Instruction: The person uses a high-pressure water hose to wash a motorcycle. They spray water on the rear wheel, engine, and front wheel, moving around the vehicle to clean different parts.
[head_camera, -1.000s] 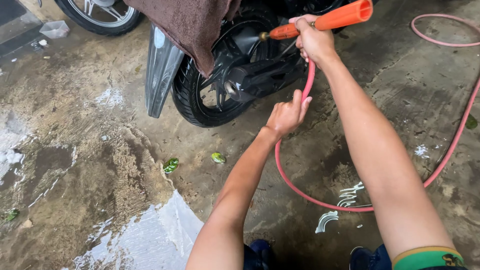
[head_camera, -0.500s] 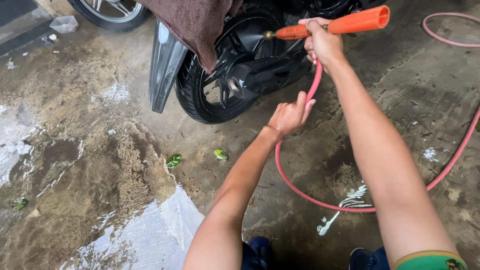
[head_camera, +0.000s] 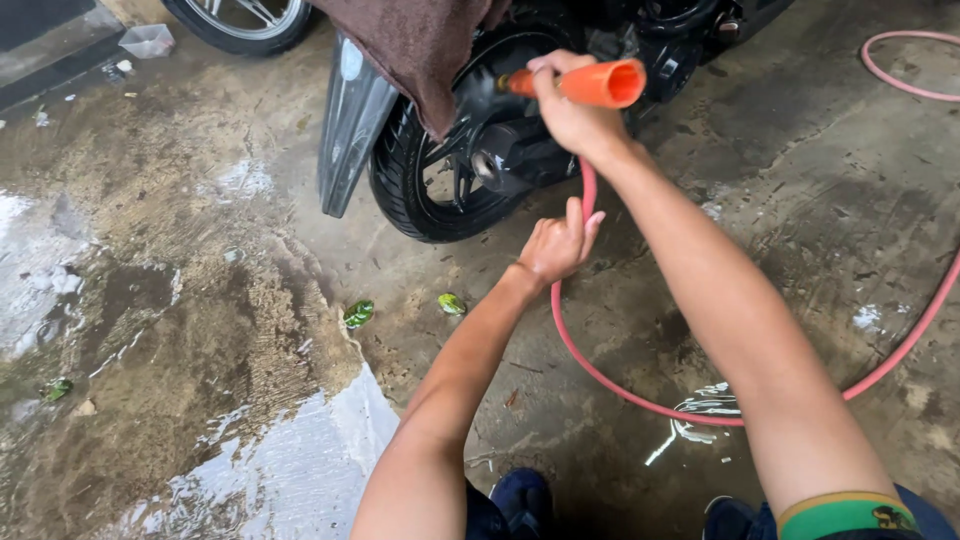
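Hose nozzle at motorcycle rear wheel, both hands engaged.

My right hand (head_camera: 575, 115) is clamped around the orange nozzle (head_camera: 590, 85); my left hand (head_camera: 558, 245) pinches the pink hose (head_camera: 600, 375) just below, fingers loosely closed on it. Best handled, I judge, with the nozzle steady and slack fed so the hose stays unkinked. Nozzle: orange, tapered, flared open end, held far centre against the black wheel (head_camera: 440, 185). Brown cloth (head_camera: 415, 45) drapes above; wet concrete floor (head_camera: 200, 350) lies all around.

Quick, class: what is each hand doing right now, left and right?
Left hand: closed around the pink hose.
Right hand: closed on the orange spray nozzle, aimed at the motorcycle wheel.
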